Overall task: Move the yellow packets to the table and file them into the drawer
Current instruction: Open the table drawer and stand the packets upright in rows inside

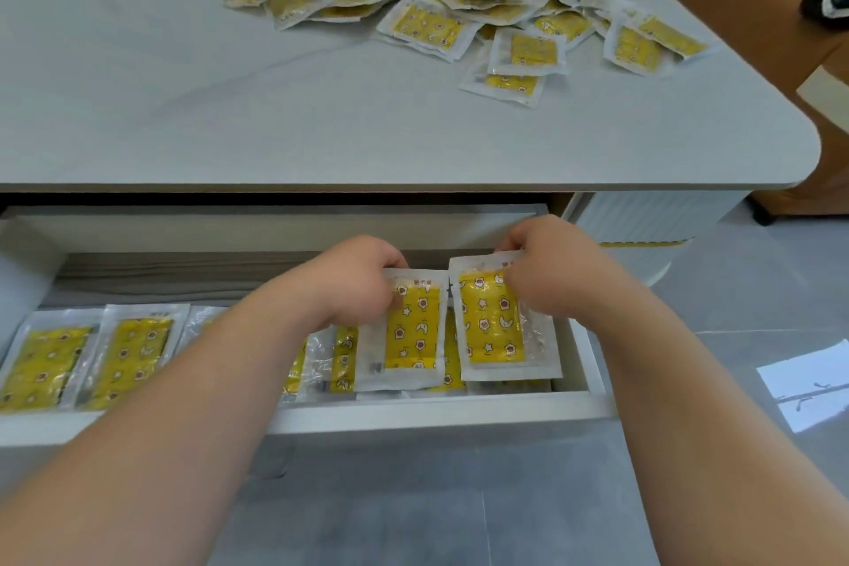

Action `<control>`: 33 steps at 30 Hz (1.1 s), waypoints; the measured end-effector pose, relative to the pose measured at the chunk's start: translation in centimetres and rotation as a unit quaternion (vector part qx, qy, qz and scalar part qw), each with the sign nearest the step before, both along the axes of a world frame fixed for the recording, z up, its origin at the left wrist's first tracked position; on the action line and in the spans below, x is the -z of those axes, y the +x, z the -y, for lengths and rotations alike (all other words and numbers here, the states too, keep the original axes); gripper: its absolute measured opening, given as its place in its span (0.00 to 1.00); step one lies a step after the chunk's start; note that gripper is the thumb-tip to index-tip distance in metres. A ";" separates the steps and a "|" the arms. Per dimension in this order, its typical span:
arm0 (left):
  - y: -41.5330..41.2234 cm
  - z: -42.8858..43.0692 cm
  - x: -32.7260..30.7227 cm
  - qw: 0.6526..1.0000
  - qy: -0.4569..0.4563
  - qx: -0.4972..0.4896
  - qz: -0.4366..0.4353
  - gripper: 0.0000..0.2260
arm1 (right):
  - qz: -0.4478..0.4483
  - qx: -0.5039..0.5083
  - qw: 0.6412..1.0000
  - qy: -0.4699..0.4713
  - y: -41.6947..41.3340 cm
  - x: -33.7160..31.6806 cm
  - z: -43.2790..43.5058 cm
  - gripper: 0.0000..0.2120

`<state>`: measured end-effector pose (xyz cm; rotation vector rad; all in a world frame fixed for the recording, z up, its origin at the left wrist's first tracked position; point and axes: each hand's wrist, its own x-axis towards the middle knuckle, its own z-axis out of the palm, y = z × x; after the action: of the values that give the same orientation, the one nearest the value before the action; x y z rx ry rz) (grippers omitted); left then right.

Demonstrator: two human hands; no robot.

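The yellow star-printed plastic packets [133,354] filed at nine o'clock in the white drawer [413,416] lie loosely overlapped; a clumsy insertion could disorder them. The left hand [358,280] pinches one packet [411,331] by its top; the right hand [546,276], at three o'clock, pinches a second packet [491,326]. A loose heap [459,14] waits on the grey bench [183,106] at twelve.

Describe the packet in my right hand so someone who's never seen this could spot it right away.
Below the grey table, find the open white drawer and its right end. Above the filed row of yellow packets, two are held up. It is the rightmost packet, gripped by the right hand, sitting slightly higher than the neighbouring packet in the left hand.
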<state>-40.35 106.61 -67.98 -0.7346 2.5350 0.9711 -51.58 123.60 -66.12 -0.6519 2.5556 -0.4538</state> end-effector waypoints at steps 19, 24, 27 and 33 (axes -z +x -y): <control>-0.6 -0.7 0.9 0.990 -0.092 0.080 0.064 0.23 | 0.045 -0.058 0.991 0.113 0.5 1.6 1.3 0.17; -0.7 -0.8 0.8 0.991 -0.069 0.082 0.078 0.26 | 0.042 -0.096 0.981 0.164 1.0 2.6 0.9 0.17; -0.7 -0.8 0.8 0.992 -0.059 0.077 0.076 0.27 | 0.028 -0.099 0.981 0.165 1.1 2.2 0.9 0.18; -0.6 -0.6 0.8 0.995 -0.035 0.067 0.063 0.24 | 0.023 -0.117 0.974 0.194 1.3 2.0 0.9 0.15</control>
<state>-40.92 107.20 -68.79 -0.6166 2.4815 0.7716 -50.30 122.68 -68.16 -0.7683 2.3868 0.1080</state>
